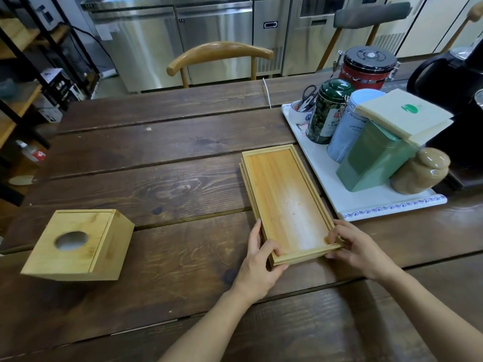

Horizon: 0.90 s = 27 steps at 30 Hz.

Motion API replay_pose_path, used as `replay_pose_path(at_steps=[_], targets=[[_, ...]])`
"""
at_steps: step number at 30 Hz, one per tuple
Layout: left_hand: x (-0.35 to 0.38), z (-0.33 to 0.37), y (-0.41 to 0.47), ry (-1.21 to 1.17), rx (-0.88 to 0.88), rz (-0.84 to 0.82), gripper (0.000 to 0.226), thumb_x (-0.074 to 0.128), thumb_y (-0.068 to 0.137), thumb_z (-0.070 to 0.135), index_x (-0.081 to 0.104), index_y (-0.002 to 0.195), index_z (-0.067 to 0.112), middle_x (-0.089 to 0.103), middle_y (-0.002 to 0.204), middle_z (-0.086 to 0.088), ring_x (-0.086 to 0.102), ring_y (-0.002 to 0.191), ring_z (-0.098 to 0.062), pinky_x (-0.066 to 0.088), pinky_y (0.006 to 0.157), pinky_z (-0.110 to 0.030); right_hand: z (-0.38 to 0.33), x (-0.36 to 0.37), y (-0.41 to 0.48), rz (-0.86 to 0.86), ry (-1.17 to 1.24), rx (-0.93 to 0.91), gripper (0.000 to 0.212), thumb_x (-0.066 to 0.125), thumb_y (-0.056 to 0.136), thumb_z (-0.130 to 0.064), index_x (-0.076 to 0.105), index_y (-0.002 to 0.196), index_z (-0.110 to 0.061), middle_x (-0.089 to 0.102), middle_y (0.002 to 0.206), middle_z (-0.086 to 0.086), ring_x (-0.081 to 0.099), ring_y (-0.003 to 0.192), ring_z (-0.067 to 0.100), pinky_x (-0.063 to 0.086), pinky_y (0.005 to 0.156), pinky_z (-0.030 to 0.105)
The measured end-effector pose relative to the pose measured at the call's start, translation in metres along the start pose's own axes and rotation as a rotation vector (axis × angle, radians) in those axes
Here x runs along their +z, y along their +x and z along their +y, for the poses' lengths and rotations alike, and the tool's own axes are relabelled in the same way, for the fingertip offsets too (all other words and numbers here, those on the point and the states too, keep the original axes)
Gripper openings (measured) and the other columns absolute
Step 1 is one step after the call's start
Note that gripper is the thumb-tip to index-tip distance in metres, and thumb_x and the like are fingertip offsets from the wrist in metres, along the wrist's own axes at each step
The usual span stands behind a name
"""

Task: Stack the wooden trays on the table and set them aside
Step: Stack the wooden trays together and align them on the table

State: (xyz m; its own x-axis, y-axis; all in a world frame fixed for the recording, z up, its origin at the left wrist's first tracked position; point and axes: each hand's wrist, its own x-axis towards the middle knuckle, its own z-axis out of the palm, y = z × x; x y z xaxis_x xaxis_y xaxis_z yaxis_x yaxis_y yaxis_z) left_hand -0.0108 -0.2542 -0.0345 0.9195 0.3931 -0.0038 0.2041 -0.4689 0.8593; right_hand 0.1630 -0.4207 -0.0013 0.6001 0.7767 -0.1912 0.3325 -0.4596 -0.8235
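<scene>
Two hands on the near end of the stacked wooden trays [285, 197]. Left hand [257, 270] clamped on the near left corner, thumb hooked over the rim, fingers along the outer side. Right hand [358, 253] pinching the near right corner, thumb on the rim. Stack lying flat on the dark plank counter [156, 158], long side running away from the body, lower tray edges peeking out at the far left. Just right of the stack, a white serving tray [326, 178] crowded with tins and jars. Well apart at left, a wooden tissue box [78, 244] with a round hole on top.
</scene>
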Motion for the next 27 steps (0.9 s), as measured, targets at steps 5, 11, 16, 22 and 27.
replay_pose_path(at_steps=[5, 11, 16, 22, 27], targets=[[0.001, 0.001, -0.005, 0.005, 0.005, -0.009, 0.030, 0.068, 0.083, 0.024, 0.041, 0.089, 0.036, -0.003, 0.153, 0.011, 0.004, 0.144, -0.006, 0.007, 0.106, -0.003, -0.003, -0.002, -0.002, -0.033, -0.015, 0.009, 0.046, 0.077, 0.065, -0.002, 0.053, 0.070, -0.040, 0.056, 0.099, -0.024, 0.042, 0.118, -0.005, 0.041, 0.090, 0.007], [-0.009, 0.016, 0.009, -0.340, -0.290, 0.089, 0.078, 0.052, 0.082, 0.057, 0.017, 0.148, 0.033, 0.005, 0.160, 0.011, 0.005, 0.145, -0.005, 0.010, 0.119, -0.035, -0.026, -0.003, 0.008, -0.042, 0.288, 0.155, 0.066, 0.066, 0.081, -0.026, 0.031, 0.136, -0.037, 0.041, 0.131, -0.020, 0.039, 0.117, -0.013, 0.033, 0.098, 0.013], [-0.019, 0.019, 0.047, -0.614, -0.501, 0.123, 0.074, 0.048, 0.091, 0.052, 0.008, 0.151, 0.035, 0.016, 0.161, 0.007, 0.016, 0.147, -0.016, 0.015, 0.120, -0.045, -0.046, -0.001, 0.037, -0.046, 0.376, 0.244, 0.048, 0.048, 0.091, -0.029, 0.032, 0.137, -0.028, 0.041, 0.123, -0.018, 0.040, 0.115, -0.001, 0.025, 0.098, 0.014], [-0.031, 0.019, 0.092, -0.667, -0.484, 0.149, 0.072, 0.042, 0.093, 0.052, 0.004, 0.152, 0.033, 0.011, 0.162, 0.005, 0.015, 0.147, -0.017, 0.016, 0.119, -0.046, -0.058, -0.006, 0.083, -0.016, 0.479, 0.299, 0.049, 0.045, 0.093, -0.031, 0.036, 0.138, -0.016, 0.046, 0.114, -0.014, 0.036, 0.112, 0.007, 0.025, 0.095, 0.024], [-0.035, 0.009, 0.115, -0.637, -0.495, 0.177, 0.073, 0.038, 0.094, 0.053, -0.002, 0.151, 0.032, -0.002, 0.163, 0.006, 0.006, 0.149, -0.017, 0.011, 0.120, -0.047, -0.062, -0.009, 0.118, -0.021, 0.477, 0.335, 0.059, 0.047, 0.090, -0.040, 0.030, 0.142, -0.018, 0.037, 0.139, -0.011, 0.028, 0.137, 0.015, 0.022, 0.109, 0.031]])
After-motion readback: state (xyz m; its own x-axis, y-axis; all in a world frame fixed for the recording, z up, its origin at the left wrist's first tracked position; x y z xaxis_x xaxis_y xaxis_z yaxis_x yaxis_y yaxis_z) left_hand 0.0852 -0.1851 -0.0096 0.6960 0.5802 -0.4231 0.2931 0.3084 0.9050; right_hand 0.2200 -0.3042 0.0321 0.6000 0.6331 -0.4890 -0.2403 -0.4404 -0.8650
